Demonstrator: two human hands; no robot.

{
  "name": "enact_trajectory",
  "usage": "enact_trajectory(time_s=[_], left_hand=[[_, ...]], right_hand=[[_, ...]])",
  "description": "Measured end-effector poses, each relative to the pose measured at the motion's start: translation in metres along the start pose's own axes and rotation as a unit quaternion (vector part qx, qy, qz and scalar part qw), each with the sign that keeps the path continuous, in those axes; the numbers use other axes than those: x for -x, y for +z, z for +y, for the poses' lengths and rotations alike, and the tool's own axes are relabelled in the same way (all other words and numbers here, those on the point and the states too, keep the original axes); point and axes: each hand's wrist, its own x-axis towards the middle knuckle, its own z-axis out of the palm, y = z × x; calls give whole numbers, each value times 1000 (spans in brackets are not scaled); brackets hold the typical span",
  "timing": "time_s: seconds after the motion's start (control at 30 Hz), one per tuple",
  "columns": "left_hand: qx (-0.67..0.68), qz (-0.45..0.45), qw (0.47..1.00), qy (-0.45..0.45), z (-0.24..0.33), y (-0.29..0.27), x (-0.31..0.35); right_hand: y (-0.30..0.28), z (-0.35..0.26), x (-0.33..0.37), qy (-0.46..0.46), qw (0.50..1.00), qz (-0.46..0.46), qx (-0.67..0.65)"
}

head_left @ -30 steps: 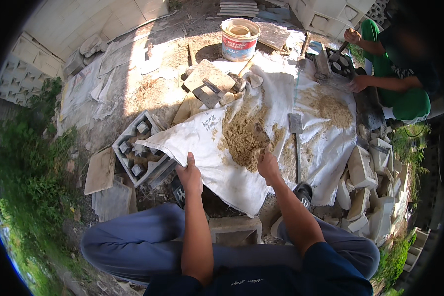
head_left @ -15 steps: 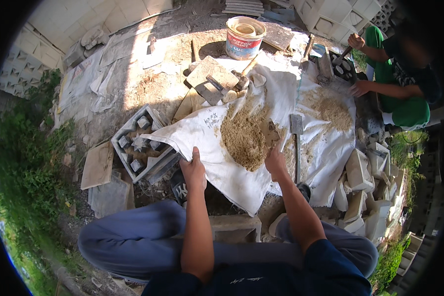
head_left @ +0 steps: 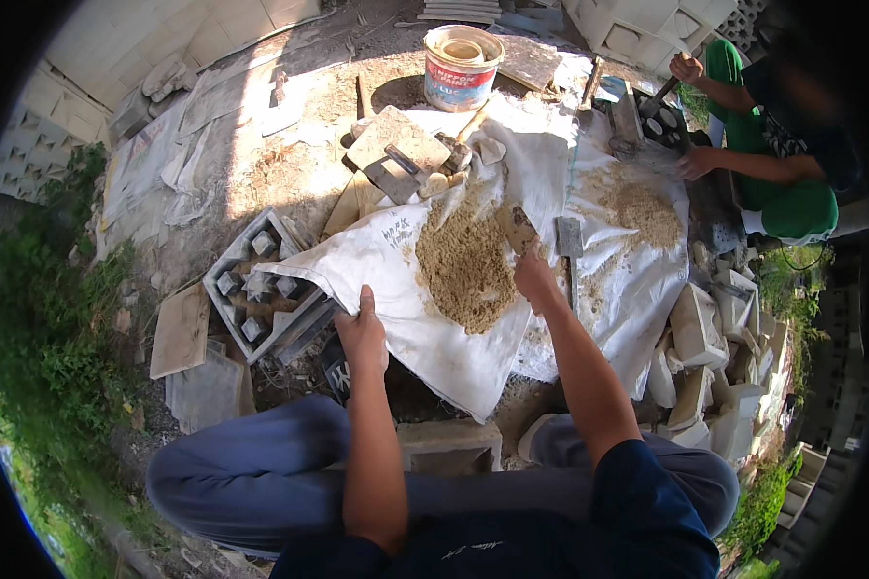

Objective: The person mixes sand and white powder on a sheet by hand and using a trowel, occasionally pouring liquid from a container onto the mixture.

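My left hand (head_left: 362, 333) is closed on the near left edge of a white woven sack (head_left: 357, 259) spread over the ground, thumb on top. A mound of damp brown sandy mix (head_left: 465, 265) lies on the sack between my hands. My right hand (head_left: 537, 278) grips a trowel (head_left: 519, 232) at the mound's right side, its dirty blade pointing away from me. Its handle is mostly hidden in my fist. Left of my left hand stands a grey block mould (head_left: 259, 286) with several raised studs, partly covered by the sack's corner.
A long-handled flat tool (head_left: 569, 239) lies right of the trowel. Beyond the mound are a float board (head_left: 396, 154) and a paint bucket (head_left: 462, 72). Broken blocks (head_left: 700, 328) pile up at right. A co-worker in green trousers (head_left: 787, 203) works at another mould (head_left: 661, 121). Flat slabs (head_left: 182, 328) lie at left.
My right hand has moved the trowel away from me along the mound's right side, and its blade shows more plainly. My left hand keeps its hold on the sack. The view has shifted slightly.
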Motion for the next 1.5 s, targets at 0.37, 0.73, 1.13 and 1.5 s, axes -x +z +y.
enact_trajectory(time_s=[0.37, 0.73, 1.13, 1.5], left_hand=[[22, 0, 1000, -4, -4, -12, -4], [58, -10, 998, 14, -8, 7, -3], [27, 0, 999, -28, 0, 9, -1], [49, 3, 999, -15, 2, 4, -6]], right_hand=[[12, -39, 71, -44, 965, -174, -189], [50, -30, 86, -113, 980, -149, -73], [-27, 41, -27, -52, 992, -7, 111], [-20, -30, 60, -186, 964, -190, -23]])
